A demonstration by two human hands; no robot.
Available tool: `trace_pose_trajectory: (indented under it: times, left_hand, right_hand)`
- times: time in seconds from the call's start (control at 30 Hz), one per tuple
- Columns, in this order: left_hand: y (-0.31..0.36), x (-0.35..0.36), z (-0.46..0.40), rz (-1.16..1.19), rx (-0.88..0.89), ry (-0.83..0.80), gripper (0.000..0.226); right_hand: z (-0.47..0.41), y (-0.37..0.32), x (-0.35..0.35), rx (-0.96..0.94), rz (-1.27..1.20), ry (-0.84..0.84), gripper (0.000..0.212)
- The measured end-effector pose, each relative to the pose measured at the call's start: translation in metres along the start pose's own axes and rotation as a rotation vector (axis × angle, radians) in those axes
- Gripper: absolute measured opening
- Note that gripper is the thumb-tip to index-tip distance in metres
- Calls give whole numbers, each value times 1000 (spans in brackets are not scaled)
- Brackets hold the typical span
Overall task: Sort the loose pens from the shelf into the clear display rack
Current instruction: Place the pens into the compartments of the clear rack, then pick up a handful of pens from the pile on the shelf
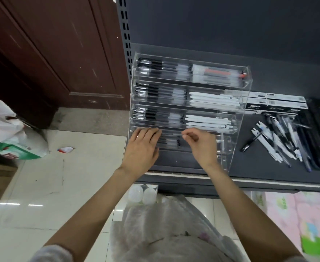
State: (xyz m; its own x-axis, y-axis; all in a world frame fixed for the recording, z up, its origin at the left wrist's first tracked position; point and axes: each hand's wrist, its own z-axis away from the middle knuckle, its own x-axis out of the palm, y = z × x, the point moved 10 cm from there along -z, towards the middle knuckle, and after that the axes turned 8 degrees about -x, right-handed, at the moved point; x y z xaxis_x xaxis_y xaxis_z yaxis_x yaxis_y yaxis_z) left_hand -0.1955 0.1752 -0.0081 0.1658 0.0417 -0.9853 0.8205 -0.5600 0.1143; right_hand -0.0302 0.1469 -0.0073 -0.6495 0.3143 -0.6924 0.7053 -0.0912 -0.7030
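Two hands are seen at the lowest tier of the clear display rack (238, 118). The left hand (142, 146) is laid flat, fingers straight, on the dark pens there. A thin clear pen (171, 134) is pinched by the right hand (200, 144). It looks light, stiff and slippery, best held mid-barrel. Many loose pens (280, 140), too tangled to count, are piled well right of the right hand. Four filled tiers are counted.

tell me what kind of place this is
Probably a stationery shop: a slotted retail shelf carries a clear display rack of pens, with boxed pens and loose pens beside it.
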Motion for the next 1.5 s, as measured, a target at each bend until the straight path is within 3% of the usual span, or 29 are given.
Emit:
trace_pose_trajectory:
  times: [0.17, 0.33, 0.43, 0.53, 0.73, 0.83, 0.9, 1.03, 1.1, 1.2, 1.33, 1.5]
  left_hand:
    - [-8, 1, -2, -30, 16, 20, 45]
    - [-9, -3, -1, -68, 58, 35, 36]
    - [-1, -12, -8, -63, 24, 4, 47]
    - [25, -40, -15, 74, 86, 98, 41]
    - [130, -101, -13, 645, 552, 404, 15]
    - [200, -97, -33, 706, 614, 340, 17]
    - [252, -73, -59, 617, 541, 157, 21]
    - [309, 31, -108, 322, 125, -413, 47]
    - [314, 69, -121, 263, -67, -541, 57]
    - [311, 106, -129, 250, -308, -603, 67]
    - [321, 126, -127, 268, -479, -593, 74]
    - [333, 129, -130, 287, -582, -523, 79]
  right_hand:
    - [11, -15, 16, -14, 311, -74, 17]
    - [20, -21, 16, -33, 239, -86, 26]
    - [29, -25, 5, -127, 199, -98, 31]
    - [49, -20, -34, -172, 140, 10, 31]
    - [95, 44, -135, -63, 274, 215, 29]
    - [110, 109, -179, 54, 373, 240, 27]
    - [112, 151, -202, 117, 390, 220, 27]
    - [101, 218, -229, 229, 313, 126, 32]
    - [89, 241, -231, 270, 282, 52, 35]
    - [74, 260, -217, 287, 230, -86, 40]
    - [65, 262, -187, 258, 247, -273, 49]
    - [63, 260, -162, 242, -73, -326, 27]
